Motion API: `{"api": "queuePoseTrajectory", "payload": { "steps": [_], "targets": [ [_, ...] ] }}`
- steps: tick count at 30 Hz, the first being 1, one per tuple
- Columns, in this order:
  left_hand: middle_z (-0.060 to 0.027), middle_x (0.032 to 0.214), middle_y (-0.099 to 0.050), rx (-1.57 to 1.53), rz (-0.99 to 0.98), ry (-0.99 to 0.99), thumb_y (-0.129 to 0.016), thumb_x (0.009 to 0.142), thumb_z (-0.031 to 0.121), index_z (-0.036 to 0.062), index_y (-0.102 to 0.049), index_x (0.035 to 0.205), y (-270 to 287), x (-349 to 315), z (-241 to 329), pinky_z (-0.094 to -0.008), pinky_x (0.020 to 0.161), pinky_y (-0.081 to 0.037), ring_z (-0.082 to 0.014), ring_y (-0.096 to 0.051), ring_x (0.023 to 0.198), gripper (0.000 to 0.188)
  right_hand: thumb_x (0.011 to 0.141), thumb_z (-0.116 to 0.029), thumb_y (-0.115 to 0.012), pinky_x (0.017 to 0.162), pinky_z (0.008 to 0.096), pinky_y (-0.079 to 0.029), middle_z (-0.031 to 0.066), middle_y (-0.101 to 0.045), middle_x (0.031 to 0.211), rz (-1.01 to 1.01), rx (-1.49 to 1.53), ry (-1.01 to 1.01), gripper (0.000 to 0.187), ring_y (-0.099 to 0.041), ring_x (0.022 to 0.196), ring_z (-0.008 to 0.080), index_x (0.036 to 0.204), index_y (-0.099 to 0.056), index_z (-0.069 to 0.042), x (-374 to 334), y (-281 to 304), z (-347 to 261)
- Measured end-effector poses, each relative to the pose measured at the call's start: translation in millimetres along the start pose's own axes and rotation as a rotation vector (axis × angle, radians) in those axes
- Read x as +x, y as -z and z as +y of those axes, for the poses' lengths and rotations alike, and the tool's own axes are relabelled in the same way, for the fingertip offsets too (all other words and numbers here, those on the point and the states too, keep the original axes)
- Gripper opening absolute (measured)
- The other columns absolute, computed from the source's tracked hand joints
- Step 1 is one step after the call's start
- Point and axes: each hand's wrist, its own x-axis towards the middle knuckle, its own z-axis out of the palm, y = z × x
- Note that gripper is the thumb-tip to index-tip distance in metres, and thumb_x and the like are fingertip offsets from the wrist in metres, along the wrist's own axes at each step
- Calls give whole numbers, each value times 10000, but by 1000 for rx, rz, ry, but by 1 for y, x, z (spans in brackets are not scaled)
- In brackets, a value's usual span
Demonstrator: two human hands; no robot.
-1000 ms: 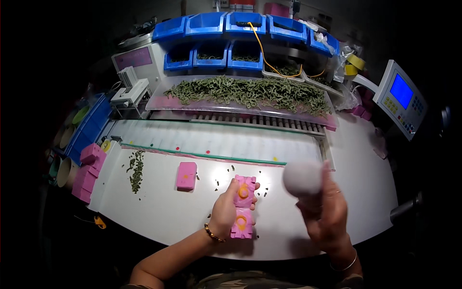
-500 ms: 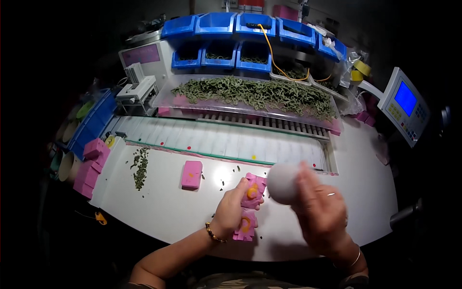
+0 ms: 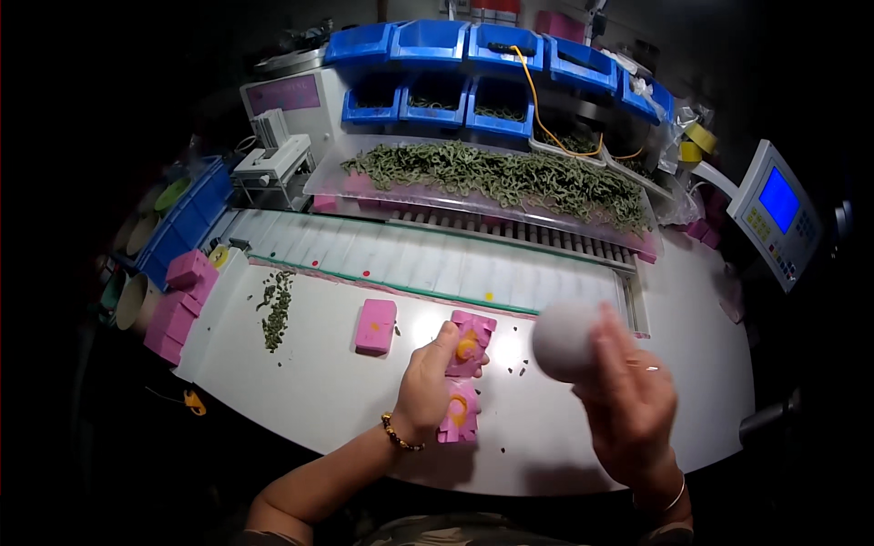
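My left hand (image 3: 424, 387) is closed on an opened-out pink paper box (image 3: 458, 417) with flaps and yellow-orange round markings. Its thumb lies along the upper panel, while the lower panel hangs nearer to me. To the right, my right hand (image 3: 637, 405) grips a round, light grey-white thing (image 3: 564, 342) by its side. Motion blurs that thing, and I cannot make out its kind. It is held above the table, apart from the pink paper. Left of my left hand, a closed pink box (image 3: 376, 326) lies on the white table (image 3: 319, 396).
Dried green pieces form a small pile (image 3: 277, 311) at the left. Beyond are a white slatted tray (image 3: 410, 264), a clear tray of dried green strands (image 3: 501, 177) and blue bins (image 3: 429, 43). Pink boxes (image 3: 177, 309) stand far left; a screen panel (image 3: 774, 214) stands right.
The whole view has shifted slightly. My left hand has moved left with the pink paper, and the gap to the round thing in my right hand has widened. Both grips remain.
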Motion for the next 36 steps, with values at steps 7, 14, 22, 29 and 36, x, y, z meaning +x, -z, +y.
{"api": "queuePoseTrajectory", "payload": {
  "steps": [7,14,22,29,36],
  "targets": [
    [-163,1281,-561,145,-10,-529,-240,1038,472,-89,-453,1334,-10,-16,18,-301,867,-466,-175,-582,982,670,818,-92,-631,682,300,-502,221,-623,1222,-396,79,260,368,-662,761,211,1185,-649,-73,-1,-2,-39],
    [-166,1282,-534,70,107,-541,-258,1017,533,-96,-408,1363,4,-14,15,-303,880,-460,-180,-566,1014,733,705,16,-734,655,301,-511,295,-616,1178,-18,94,173,451,-667,728,204,1146,-641,-3,12,12,-32],
    [-123,1014,-578,-51,216,-636,-298,1034,457,-9,-451,1230,11,1,21,-299,703,-495,-156,-558,802,529,761,-112,-601,709,307,-475,175,-582,1315,-442,-23,143,513,-623,746,192,1273,-601,-79,-23,-14,-11],
    [-118,797,-606,-258,63,-162,-362,1021,464,52,-453,1181,19,12,19,-317,478,-487,-188,-584,592,451,753,-38,-629,818,369,-453,174,-556,1340,-509,-289,-209,520,-627,832,258,1271,-578,-39,-52,-10,47],
    [-151,896,-638,-110,-37,-243,-454,1008,418,54,-433,1202,-2,5,8,-323,661,-543,-203,-654,714,413,731,-9,-682,838,373,-451,183,-544,1339,-465,-349,-147,565,-611,944,305,1282,-562,-39,-41,-10,51]
  ]
}}
